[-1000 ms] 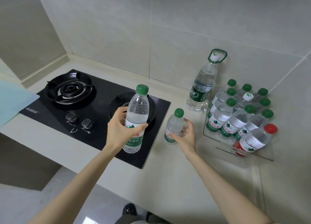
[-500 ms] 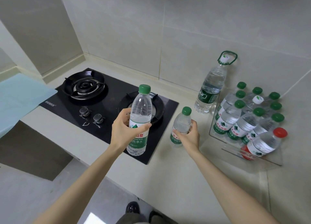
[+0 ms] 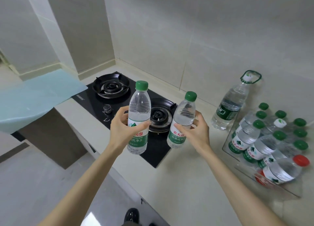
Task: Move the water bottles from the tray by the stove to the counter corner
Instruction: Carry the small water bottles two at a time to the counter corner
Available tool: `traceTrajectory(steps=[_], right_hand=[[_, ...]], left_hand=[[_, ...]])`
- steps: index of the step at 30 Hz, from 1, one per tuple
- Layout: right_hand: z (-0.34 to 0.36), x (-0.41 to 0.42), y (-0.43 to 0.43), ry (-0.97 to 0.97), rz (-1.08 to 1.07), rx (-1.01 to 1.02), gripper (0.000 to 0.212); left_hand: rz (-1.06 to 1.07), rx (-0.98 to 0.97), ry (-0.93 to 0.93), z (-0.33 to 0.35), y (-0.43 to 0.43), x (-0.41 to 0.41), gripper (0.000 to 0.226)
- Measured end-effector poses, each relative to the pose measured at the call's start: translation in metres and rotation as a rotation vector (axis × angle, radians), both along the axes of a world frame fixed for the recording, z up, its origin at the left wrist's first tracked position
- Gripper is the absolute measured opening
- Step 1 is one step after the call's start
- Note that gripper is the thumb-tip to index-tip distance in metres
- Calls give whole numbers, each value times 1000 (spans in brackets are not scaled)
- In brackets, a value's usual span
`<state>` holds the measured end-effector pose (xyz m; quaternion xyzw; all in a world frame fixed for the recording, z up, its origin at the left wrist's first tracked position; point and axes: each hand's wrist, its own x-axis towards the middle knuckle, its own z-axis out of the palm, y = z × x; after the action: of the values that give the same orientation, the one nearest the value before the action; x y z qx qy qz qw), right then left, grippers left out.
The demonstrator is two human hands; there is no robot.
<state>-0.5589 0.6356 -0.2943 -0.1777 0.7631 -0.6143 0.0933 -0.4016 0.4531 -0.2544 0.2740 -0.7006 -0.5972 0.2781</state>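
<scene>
counter (image 3: 186, 183): pale stone | stove (image 3: 92, 105): black, inset | walls (image 3: 220, 39): grey tile

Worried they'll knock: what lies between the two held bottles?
Head view: open air between left bottle and right bottle; the stove burner shows behind.

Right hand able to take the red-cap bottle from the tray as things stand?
Probably not yet. The right hand grips a green-cap bottle, so it is occupied. The way itself looks open: the red-cap bottle sits at the near edge of the tray, unblocked.
</scene>
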Motion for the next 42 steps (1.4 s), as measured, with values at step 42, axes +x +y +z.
traceTrajectory(steps=[42], right_hand=[[77,499,-546,136,1170,-55,74]], left_hand=[[1028,-55,95,34,-347,560,62]])
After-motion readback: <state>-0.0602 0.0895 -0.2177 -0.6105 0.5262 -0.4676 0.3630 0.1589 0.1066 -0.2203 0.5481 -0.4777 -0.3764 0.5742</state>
